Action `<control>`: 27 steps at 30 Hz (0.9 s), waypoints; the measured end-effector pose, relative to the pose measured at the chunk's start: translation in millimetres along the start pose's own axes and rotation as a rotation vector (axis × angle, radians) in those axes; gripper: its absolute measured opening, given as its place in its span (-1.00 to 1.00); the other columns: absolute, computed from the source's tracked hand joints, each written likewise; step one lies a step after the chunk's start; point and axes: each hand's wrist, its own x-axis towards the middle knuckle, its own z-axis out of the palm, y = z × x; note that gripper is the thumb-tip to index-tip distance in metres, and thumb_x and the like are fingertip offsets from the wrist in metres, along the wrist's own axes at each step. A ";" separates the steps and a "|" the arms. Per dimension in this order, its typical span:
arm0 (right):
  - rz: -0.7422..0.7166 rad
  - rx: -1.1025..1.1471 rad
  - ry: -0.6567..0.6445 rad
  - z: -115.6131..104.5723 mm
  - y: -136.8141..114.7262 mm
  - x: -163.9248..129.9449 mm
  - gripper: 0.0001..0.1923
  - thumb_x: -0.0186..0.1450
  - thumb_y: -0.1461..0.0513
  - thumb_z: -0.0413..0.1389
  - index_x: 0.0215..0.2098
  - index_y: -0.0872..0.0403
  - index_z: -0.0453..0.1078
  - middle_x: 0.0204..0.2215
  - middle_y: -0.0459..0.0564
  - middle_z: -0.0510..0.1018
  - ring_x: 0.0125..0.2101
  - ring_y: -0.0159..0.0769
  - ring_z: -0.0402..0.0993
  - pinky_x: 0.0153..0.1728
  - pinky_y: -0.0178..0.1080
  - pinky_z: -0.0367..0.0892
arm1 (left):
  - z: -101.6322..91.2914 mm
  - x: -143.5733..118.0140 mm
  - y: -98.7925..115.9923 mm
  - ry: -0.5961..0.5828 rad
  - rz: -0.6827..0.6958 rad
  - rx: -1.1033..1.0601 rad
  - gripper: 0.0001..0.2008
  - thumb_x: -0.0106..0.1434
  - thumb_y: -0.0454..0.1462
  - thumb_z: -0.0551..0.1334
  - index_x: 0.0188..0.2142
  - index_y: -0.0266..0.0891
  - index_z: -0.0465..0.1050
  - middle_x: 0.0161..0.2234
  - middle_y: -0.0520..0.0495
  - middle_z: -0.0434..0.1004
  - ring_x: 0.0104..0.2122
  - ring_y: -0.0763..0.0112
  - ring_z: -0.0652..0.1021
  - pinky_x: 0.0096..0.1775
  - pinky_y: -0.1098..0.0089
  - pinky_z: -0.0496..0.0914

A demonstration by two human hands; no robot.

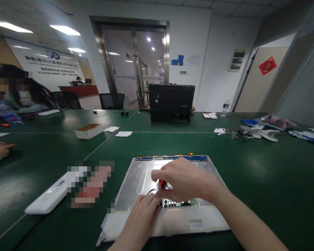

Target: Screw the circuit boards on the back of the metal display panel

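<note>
A flat silver metal panel (pixel 128 177), apparently the back of a display panel, lies on the table in front of me. A green circuit board (pixel 178 203) sits on it, partly covered by my hands. My right hand (pixel 183 179) is closed around the orange and black handle of a screwdriver (pixel 162 183), held above the board; its tip is hidden. At the board's left edge is my left hand (pixel 145 209), fingers bent together, their tips partly hidden. A dark cable shows just beyond them. Along the panel's far edge runs a blue strip board (pixel 157 158).
To the left lie a white power bank-like bar (pixel 49 195) and a blurred reddish item (pixel 94 184). An open box (pixel 88 131) stands farther back. A black monitor housing (pixel 172 103) is upright ahead. Loose parts (pixel 251 131) lie right. Another person's hand (pixel 0 150) rests at far left.
</note>
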 end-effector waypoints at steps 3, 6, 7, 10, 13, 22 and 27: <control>0.030 -0.051 0.006 2.9 1.5 1.3 -0.79 0.31 0.10 0.00 -0.31 0.05 0.35 -0.45 -0.08 0.55 -0.42 -0.32 0.43 -0.53 -0.29 -0.02 | -2.8 0.5 2.3 -0.024 -0.005 0.008 -0.77 0.24 -0.43 0.05 -0.24 -0.16 0.42 -0.25 -0.08 0.53 -0.23 0.20 0.51 -0.20 0.25 0.35; 0.011 -0.059 0.005 2.4 0.7 1.5 -0.87 0.29 0.21 -0.01 -0.29 0.06 0.35 -0.42 -0.08 0.54 -0.45 -0.36 0.40 -0.55 -0.29 -0.04 | -5.0 1.3 3.8 -0.056 -0.020 0.028 -0.77 0.25 -0.43 0.05 -0.22 -0.17 0.41 -0.24 -0.08 0.52 -0.23 0.20 0.50 -0.19 0.25 0.34; 0.002 -0.053 0.010 1.8 0.1 1.3 -0.88 0.27 0.24 -0.02 -0.28 0.06 0.34 -0.41 -0.08 0.54 -0.46 -0.37 0.38 -0.56 -0.29 -0.05 | -5.2 1.6 3.8 -0.065 -0.022 0.034 -0.77 0.25 -0.43 0.05 -0.21 -0.17 0.41 -0.23 -0.08 0.51 -0.22 0.20 0.49 -0.18 0.24 0.33; -0.014 -0.037 0.024 -0.1 -1.5 0.6 -0.86 0.23 0.28 -0.02 -0.25 0.07 0.33 -0.38 -0.08 0.54 -0.47 -0.39 0.35 -0.59 -0.29 -0.08 | -4.0 2.3 3.0 -0.071 -0.022 0.048 -0.77 0.25 -0.44 0.05 -0.21 -0.18 0.41 -0.22 -0.08 0.51 -0.21 0.20 0.49 -0.17 0.25 0.32; -0.011 -0.033 0.029 -0.4 -2.1 0.2 -0.86 0.22 0.28 0.00 -0.25 0.07 0.33 -0.37 -0.08 0.54 -0.47 -0.38 0.36 -0.59 -0.29 -0.09 | -1.7 2.7 2.5 -0.070 -0.029 0.060 -0.79 0.23 -0.44 0.06 -0.24 -0.18 0.40 -0.24 -0.06 0.52 -0.24 0.21 0.49 -0.20 0.26 0.31; 0.026 -0.055 0.032 -0.8 -3.5 0.1 -0.89 0.27 0.22 0.01 -0.32 0.07 0.35 -0.44 -0.08 0.54 -0.46 -0.36 0.40 -0.57 -0.28 -0.13 | 3.1 4.2 2.5 -0.011 -0.026 0.090 -0.81 0.21 -0.45 0.06 -0.29 -0.18 0.37 -0.29 -0.04 0.52 -0.28 0.23 0.51 -0.23 0.28 0.29; 0.019 -0.054 0.036 -1.2 -2.8 0.1 -0.90 0.27 0.22 0.02 -0.30 0.07 0.34 -0.43 -0.09 0.55 -0.45 -0.36 0.40 -0.55 -0.29 -0.09 | 1.9 5.8 -1.7 -0.019 -0.057 0.085 -0.82 0.22 -0.43 0.06 -0.29 -0.19 0.37 -0.30 -0.04 0.52 -0.27 0.24 0.52 -0.22 0.27 0.30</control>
